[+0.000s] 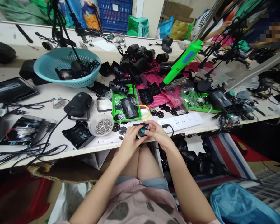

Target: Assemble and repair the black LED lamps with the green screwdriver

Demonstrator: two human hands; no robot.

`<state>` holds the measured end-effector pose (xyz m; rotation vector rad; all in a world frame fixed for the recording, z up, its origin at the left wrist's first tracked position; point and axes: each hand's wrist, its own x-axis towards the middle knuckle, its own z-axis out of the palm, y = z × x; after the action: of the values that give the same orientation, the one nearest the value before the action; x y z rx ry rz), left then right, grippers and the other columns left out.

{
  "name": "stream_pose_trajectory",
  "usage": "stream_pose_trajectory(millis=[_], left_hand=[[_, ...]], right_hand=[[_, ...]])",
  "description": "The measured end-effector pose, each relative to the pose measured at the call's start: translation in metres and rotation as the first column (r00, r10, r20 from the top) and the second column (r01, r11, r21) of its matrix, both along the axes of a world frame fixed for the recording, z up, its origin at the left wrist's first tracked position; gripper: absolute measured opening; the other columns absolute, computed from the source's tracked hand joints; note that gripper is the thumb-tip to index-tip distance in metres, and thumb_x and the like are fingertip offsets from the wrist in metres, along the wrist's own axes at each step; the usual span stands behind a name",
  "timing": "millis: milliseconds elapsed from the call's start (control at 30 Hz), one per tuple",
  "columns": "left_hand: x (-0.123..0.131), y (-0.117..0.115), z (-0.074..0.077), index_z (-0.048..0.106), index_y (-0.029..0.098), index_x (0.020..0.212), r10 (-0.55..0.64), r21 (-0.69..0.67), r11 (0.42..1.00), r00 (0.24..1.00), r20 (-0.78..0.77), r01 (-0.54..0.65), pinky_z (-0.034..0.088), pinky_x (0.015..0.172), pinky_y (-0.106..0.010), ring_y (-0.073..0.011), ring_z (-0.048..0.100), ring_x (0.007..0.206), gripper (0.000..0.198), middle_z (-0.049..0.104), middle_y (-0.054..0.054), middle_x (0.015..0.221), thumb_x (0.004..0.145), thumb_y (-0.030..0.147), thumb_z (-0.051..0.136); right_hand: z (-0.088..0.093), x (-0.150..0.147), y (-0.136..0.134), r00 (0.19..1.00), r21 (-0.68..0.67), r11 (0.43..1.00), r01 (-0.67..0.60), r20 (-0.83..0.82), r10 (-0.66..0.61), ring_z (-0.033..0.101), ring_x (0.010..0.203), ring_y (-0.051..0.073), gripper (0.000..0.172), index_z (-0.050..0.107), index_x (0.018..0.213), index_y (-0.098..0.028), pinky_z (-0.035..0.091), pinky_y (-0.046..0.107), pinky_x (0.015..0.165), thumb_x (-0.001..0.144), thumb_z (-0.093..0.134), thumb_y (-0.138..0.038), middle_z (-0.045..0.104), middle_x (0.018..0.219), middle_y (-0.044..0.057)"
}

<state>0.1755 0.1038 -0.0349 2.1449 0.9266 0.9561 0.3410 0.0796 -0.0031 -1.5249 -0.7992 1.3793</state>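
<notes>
At the front edge of the bench, both hands close around a small black plastic part (142,130). My left hand (131,137) grips its left side, and my right hand (156,133) has its fingers on the right side and top. Fingers cover much of the part, so its exact kind is hidden. Just beyond stands a green tray (116,107) with a black plastic housing (130,108) in it. To the left sits a bowl of small screws (104,126). Black perforated discs (160,114) lie scattered behind my right hand.
A white power strip (183,123) with a black plug lies to the right. A green electric screwdriver (183,61) hangs over the bench. A blue basket (67,67) holds black parts at the back left. Cables (25,152) coil along the front left edge.
</notes>
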Motion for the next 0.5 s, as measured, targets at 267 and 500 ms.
stream_pose_trajectory(millis=[267, 500], left_hand=[[0.002, -0.001, -0.003, 0.060, 0.020, 0.121, 0.008, -0.009, 1.000, 1.000, 0.008, -0.008, 0.052, 0.089, -0.041, -0.0253, 0.061, 0.102, 0.038, 0.068, -0.009, 0.110, 0.086, 0.025, 0.075], [0.000, 0.000, -0.006, 0.060, 0.019, 0.118, 0.010, 0.048, 0.999, 0.999, 0.036, -0.012, 0.054, 0.088, -0.040, -0.0263, 0.063, 0.102, 0.033, 0.069, -0.009, 0.109, 0.089, 0.032, 0.071]], right_hand=[[0.008, 0.005, -0.004, 0.998, 0.051, 0.998, 0.022, 0.060, -0.025, 0.054, 0.068, 0.012, 0.054, 0.064, 0.103, -0.020, 0.045, 0.029, 0.068, 0.057, 0.084, -0.043, 0.059, 0.078, -0.003], [0.055, 0.055, 0.037, 0.918, 0.371, 0.899, 0.234, 0.221, -0.330, 0.060, 0.098, 0.019, 0.060, 0.059, 0.116, -0.027, 0.050, 0.035, 0.085, 0.065, 0.079, -0.051, 0.062, 0.116, 0.005]])
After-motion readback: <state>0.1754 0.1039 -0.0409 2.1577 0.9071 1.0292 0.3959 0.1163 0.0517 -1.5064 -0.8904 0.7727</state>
